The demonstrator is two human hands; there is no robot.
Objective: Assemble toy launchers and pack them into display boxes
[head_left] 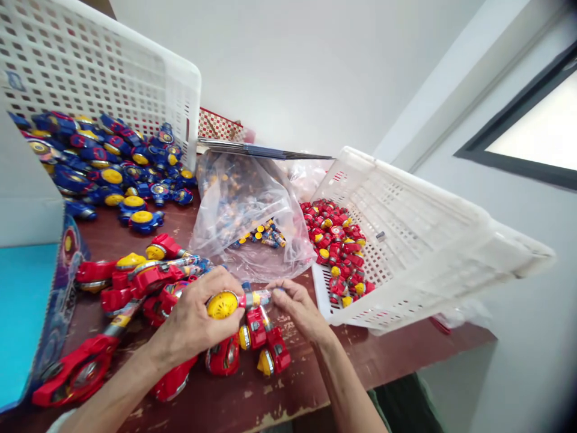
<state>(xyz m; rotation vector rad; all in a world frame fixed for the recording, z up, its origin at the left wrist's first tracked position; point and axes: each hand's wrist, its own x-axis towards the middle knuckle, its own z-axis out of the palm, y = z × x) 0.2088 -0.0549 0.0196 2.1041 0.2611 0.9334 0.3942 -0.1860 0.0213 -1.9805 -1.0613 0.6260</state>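
Head view, the only feed I watch from my remote post. Entries as follows.

Item: one red plastic toy (241, 300) with a round, vented yellow disc, held above the table in front of the wearer, between the two hands. A slim printed tube (258, 298) projects from its right side.

Left hand (198, 316): closed around the toy's body, thumb and fingers gripping it about the disc.

Right hand (298, 305): thumb and fingertips pinching the far end of the tube; I cannot tell what detail lies under them.

Worktop: one dark red-brown table (311, 373), paint worn along the near edge.

Loose stock: red-and-yellow toys (155, 273), several with tubes attached, heaped beside and beneath the left hand; more lie just below the held piece.

Centre rear: one clear plastic bag (229, 180), mouth toward me, containing small printed tubes with yellow ends (270, 233).

Left rear: one white perforated crate (103, 66), with blue-and-yellow toys (110, 159) piled in and before it.

Right: one white perforated crate (433, 240), tilted, holding further red toys (336, 243).

Left edge: one printed box (67, 258) with a bright blue panel (27, 325).
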